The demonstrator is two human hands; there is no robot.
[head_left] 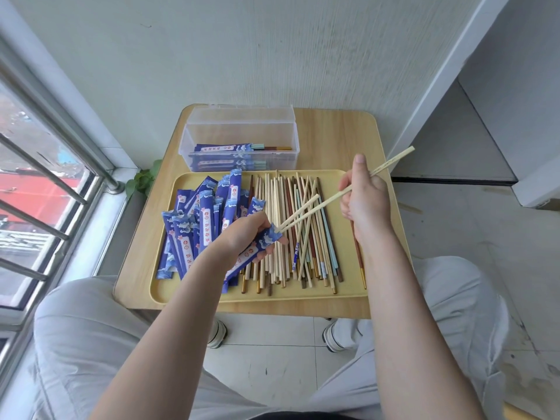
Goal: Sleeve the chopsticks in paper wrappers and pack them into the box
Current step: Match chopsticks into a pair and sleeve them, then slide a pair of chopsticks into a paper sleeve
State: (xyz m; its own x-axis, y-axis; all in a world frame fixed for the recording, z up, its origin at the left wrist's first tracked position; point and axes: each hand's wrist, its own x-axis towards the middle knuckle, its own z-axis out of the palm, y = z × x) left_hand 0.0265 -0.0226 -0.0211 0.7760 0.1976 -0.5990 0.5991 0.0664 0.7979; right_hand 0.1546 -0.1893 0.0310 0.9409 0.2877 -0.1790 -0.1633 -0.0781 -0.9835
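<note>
Head view: table (348, 128) carries a yellow tray (348, 237) along its near edge and one clear box (242, 140) at its far left corner, lid back so sleeved pairs drop straight in; at least two lie inside. Tray holds blue wrappers (194, 225) heaped on its left side, loose chopsticks (278, 225) in the middle; both too many to count. Right hand (362, 198) pinches one pale chopstick pair (321, 204) mid-length, angled to feed tips into the mouth of one wrapper (257, 244), which left hand (242, 234) grips to steady it. Insertion just starting, I judge.
</note>
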